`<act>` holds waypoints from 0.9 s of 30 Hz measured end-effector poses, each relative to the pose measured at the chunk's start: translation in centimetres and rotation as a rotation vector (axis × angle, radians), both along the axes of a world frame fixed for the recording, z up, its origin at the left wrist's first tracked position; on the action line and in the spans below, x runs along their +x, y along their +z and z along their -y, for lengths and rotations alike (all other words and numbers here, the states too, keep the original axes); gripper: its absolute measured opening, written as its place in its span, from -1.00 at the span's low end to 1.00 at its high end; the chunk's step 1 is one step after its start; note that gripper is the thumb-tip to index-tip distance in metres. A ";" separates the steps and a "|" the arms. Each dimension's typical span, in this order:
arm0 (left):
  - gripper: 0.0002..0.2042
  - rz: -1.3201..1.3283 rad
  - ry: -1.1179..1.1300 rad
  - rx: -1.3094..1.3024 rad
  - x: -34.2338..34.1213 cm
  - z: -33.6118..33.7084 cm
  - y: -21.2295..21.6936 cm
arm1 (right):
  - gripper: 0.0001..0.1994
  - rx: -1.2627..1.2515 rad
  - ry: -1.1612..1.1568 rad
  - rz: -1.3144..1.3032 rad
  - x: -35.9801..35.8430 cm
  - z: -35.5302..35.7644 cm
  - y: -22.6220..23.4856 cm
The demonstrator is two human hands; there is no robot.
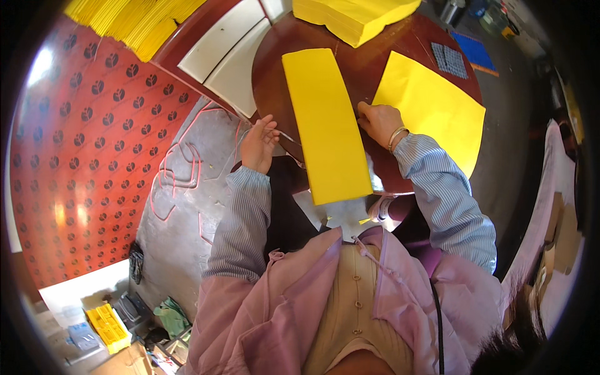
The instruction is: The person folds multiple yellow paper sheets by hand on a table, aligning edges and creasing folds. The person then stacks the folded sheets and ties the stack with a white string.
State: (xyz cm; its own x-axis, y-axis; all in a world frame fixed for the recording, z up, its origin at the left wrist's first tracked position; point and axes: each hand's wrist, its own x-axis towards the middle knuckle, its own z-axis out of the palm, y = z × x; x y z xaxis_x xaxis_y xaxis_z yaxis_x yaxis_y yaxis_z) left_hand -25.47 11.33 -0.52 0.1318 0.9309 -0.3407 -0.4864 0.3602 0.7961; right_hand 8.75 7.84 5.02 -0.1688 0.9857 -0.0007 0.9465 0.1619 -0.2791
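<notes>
- The top-left yellow stack (134, 28) is cut off by the upper edge.
- The wide yellow sheet (437, 106) is partly hidden by the right hand (381, 122) and sleeve (440, 187).
- Whether anything is pinched by the left hand (259, 147) cannot be told.

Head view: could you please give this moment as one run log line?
left hand: left of long yellow strip; right hand: near strip's right edge; surface: round table

A round, glossy dark-red table (269, 75) stands beside flat white rectangular panels (223, 41); a large red board (103, 156) with dark round motifs catches bright glare — smooth grey floor (165, 247) alongside.
</notes>
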 end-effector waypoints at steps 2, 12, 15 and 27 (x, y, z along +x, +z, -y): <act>-0.60 -0.064 0.017 0.016 0.3 -0.9 -0.1 | -0.82 0.030 -0.001 0.004 0.1 -1.3 -0.1; -0.66 -1.028 -0.194 0.352 -1.8 -2.6 3.1 | -0.84 0.037 0.112 0.142 5.3 -4.8 2.7; -0.70 -1.294 -0.396 0.384 -3.4 -2.5 5.4 | -0.81 -0.042 0.129 0.188 6.8 -5.1 7.2; -0.85 -0.971 0.015 1.006 3.2 0.6 7.8 | -0.87 0.348 0.671 -0.095 -6.3 -4.3 8.0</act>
